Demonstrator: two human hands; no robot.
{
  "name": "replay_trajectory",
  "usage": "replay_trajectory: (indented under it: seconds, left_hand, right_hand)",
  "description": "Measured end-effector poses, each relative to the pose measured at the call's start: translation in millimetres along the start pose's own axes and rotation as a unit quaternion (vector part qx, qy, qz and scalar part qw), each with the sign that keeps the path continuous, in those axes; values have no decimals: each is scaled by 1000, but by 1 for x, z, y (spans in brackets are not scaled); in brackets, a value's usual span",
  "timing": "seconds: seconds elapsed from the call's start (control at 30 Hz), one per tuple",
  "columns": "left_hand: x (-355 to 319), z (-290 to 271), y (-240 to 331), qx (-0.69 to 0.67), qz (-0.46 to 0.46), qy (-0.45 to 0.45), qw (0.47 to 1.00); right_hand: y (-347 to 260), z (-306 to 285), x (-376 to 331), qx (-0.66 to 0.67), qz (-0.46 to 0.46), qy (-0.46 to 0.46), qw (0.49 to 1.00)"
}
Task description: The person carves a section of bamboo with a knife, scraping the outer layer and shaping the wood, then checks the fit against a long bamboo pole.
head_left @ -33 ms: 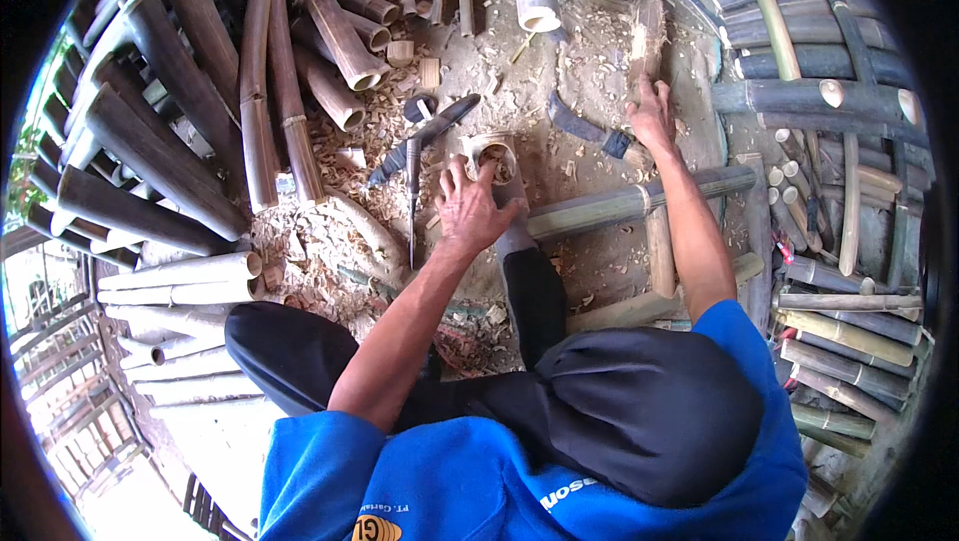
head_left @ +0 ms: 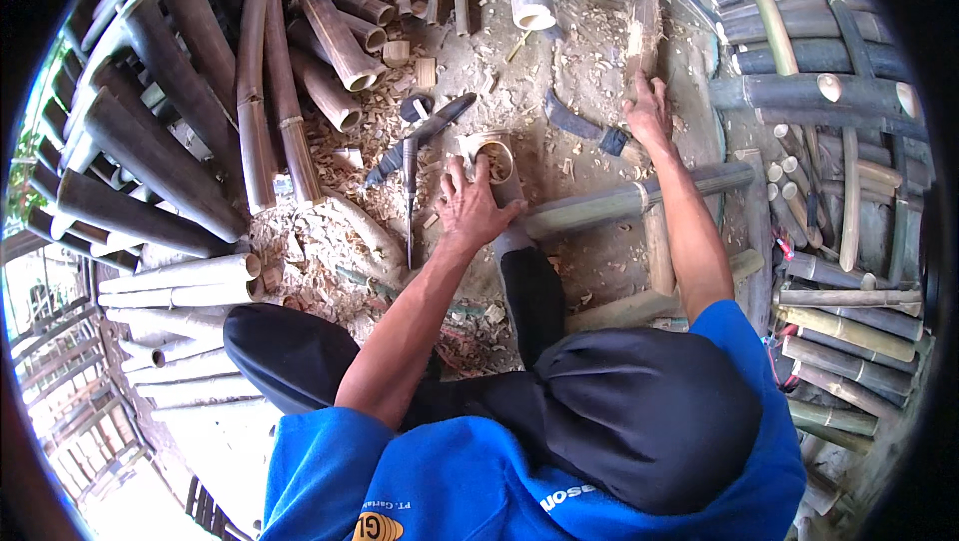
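My left hand (head_left: 470, 209) rests against the open end of a bamboo tube (head_left: 502, 150), fingers spread at its rim and thumb out along the near side. Part of the tube is hidden under the hand. Farther to the right, my right hand (head_left: 649, 113) has its fingers bent round the near end of a thick, pale wooden club (head_left: 643, 33) on the ground. Between the hands lies a curved dark blade (head_left: 573, 119) with a wrapped grip. Left of the tube are a dark sheath-like piece (head_left: 425, 139) and a pointed tool (head_left: 410, 196).
Long bamboo poles (head_left: 190, 171) lean in a fan at the left, and cut tubes (head_left: 185, 281) lie below them. A bamboo bar (head_left: 619, 201) crosses beneath my right forearm. Wood shavings (head_left: 300, 241) cover the ground. Bamboo racks (head_left: 839, 91) stand at the right.
My left fingers have eased back slightly from the tube's mouth, so more of the opening shows. The right hand stays at the club.
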State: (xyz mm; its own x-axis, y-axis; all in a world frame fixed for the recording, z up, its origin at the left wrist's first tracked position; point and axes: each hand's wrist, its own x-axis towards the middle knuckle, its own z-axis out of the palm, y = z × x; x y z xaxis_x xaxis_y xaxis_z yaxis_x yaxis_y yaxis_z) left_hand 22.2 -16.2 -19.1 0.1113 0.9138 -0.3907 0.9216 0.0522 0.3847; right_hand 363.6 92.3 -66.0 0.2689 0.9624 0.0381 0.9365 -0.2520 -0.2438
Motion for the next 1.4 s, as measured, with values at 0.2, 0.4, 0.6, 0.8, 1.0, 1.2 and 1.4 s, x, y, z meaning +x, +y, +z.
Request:
replay_trajectory:
  seconds: [0.2, 0.4, 0.6, 0.8, 1.0, 1.2, 1.4]
  left_hand:
    - [15, 3, -4, -7, 13, -46, 999]
    - [34, 3, -42, -48, 71, -53, 995]
    - [-5, -18, -44, -145, 131, 39, 980]
    - [-37, -10, -71, -221, 105, -25, 969]
    - [-29, -11, -78, -330, 47, -47, 942]
    - [4, -42, -39, -455, 29, -50, 889]
    - [36, -52, 27, -551, 45, -76, 830]
  right_hand:
    - [-39, -18, -35, -45, -38, 84, 995]
    - [-140, 4, -55, 342, -67, -61, 935]
    - [-169, -9, 35, 321, 1, 111, 940]
    - [-210, -23, 112, 233, 59, -44, 970]
    - [-193, -37, 65, 568, 106, -172, 798]
    - [-133, -48, -93, 826, 154, -312, 444]
    - [-46, -79, -287, 538, -19, -231, 811]
